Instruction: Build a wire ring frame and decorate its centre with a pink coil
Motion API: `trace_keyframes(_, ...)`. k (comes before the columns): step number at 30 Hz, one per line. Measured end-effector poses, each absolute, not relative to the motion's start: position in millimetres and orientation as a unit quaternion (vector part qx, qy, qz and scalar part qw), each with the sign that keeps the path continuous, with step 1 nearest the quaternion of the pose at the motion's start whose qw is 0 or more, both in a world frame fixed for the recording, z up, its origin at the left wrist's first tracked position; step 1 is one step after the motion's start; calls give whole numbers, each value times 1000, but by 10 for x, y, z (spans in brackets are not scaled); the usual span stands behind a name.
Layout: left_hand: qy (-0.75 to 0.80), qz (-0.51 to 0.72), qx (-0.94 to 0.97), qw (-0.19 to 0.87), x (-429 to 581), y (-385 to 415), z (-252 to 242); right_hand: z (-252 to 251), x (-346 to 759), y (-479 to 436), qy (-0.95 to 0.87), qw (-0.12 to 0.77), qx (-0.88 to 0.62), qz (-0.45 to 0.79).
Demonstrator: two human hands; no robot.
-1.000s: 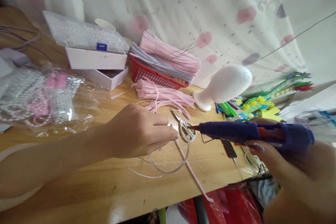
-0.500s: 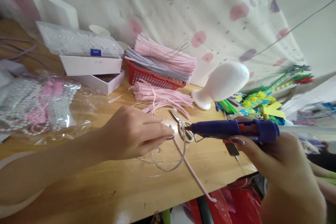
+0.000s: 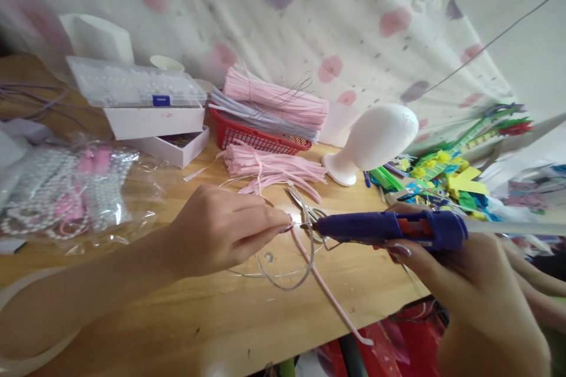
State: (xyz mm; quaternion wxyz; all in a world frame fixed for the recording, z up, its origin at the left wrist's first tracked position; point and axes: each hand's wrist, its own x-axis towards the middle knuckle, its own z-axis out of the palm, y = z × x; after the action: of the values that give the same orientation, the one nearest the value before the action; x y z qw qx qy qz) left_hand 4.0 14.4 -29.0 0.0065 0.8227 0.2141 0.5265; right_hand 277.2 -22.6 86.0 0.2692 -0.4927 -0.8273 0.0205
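My left hand [image 3: 230, 227] is closed in a pinch near the middle of the table. A thin grey hoop [image 3: 283, 288] curves out from its fingertips, and the exact pinch point is partly hidden. A pink pipe cleaner [image 3: 333, 301] slants from just beside those fingertips toward the table's front edge. My right hand [image 3: 464, 283] is wrapped around a dark blue glue gun [image 3: 367, 228], thumb along its lower side. The gun's nozzle points left, very close to the left fingertips and the hoop. Scissors [image 3: 316, 212] lie behind the nozzle, partly covered.
Pink pipe cleaners [image 3: 274, 166] lie bundled before a red basket [image 3: 256, 136] holding more bundles. A white foam head [image 3: 380, 135] stands to their right. Boxes [image 3: 154, 122] and bagged bead strings [image 3: 66, 194] are at left; colourful craft pieces [image 3: 460, 177] at right. Another person's arm [image 3: 539, 274] shows at far right.
The glue gun's nozzle has come slightly left and down, nearer the left fingertips. The left hand keeps its pinch, and the view has shifted a little.
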Motion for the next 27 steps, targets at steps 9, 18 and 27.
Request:
trace_keyframes(9, 216, 538, 815, -3, -7, 149, -237, 528, 3126, -445, -668, 381, -637, 47)
trace_keyframes(18, 215, 523, 825, 29, 8, 120, -261, -559, 3580, -226, -463, 418, -778, 73)
trace_keyframes(27, 223, 495, 840, 14, 45, 107, -152, -753, 3602, -420, -451, 307, -836, 52)
